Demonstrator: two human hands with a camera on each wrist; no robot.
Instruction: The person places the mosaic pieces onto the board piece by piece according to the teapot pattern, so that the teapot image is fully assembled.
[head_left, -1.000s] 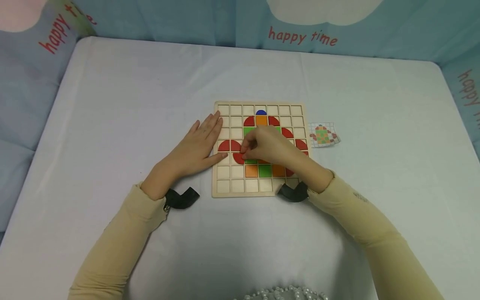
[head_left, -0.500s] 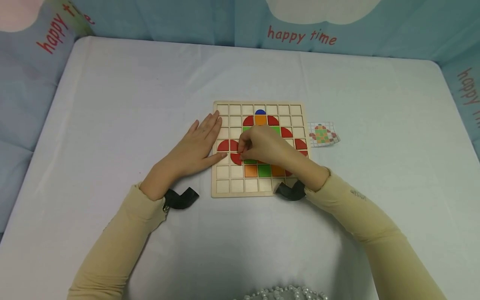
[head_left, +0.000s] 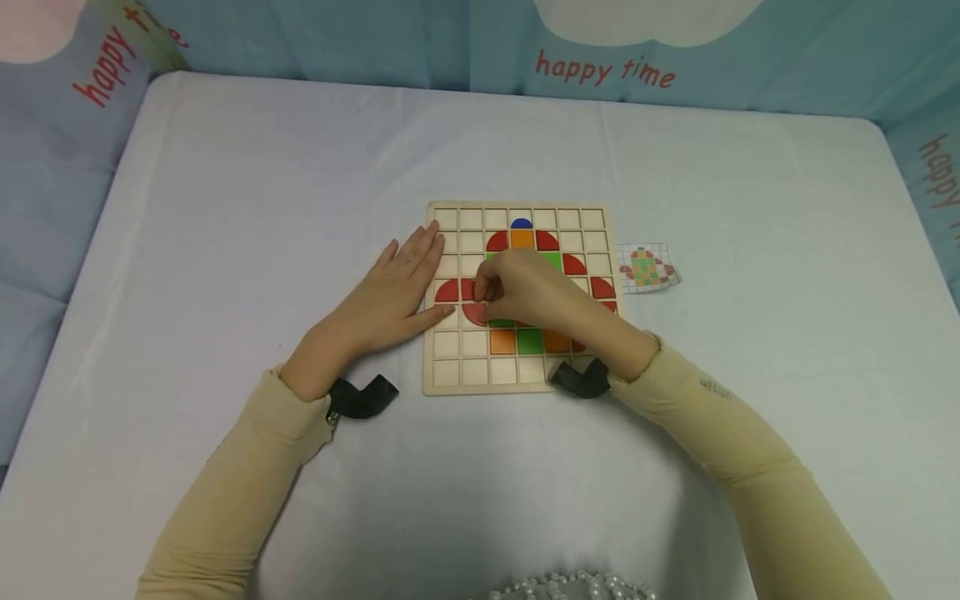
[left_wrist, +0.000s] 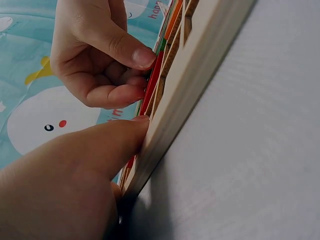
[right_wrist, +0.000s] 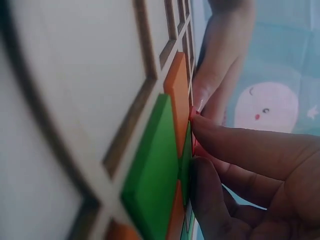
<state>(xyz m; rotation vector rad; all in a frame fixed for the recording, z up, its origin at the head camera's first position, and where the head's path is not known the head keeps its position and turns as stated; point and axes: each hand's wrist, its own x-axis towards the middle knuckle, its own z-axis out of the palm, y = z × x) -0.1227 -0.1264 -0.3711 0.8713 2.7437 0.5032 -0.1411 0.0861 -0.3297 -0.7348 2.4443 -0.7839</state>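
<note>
A wooden grid board [head_left: 444,373] lies on the white table, several of its squares filled with red, green, orange and blue pieces. My left hand [head_left: 390,300] rests flat, fingers straight, across the board's left edge. My right hand [head_left: 528,287] reaches over the middle of the board. Its thumb and index finger pinch the right edge of a red quarter-circle piece [head_left: 474,313], which looks lighter and slightly tilted. In the right wrist view, those fingertips [right_wrist: 206,129] stand beside a green square piece [right_wrist: 150,170]. The right hand hides several pieces beneath it.
A small printed pattern card [head_left: 647,268] lies at the board's right side, one corner curled. Black camera mounts [head_left: 364,397] hang at both wrists. A blue printed cloth [head_left: 360,42] borders the table at the back. A beaded white thing [head_left: 570,586] shows at the near edge.
The right hand has shifted slightly left. The red quarter-circle piece at its fingertips now looks lighter and sits a little higher. The left hand has stayed in place.
</note>
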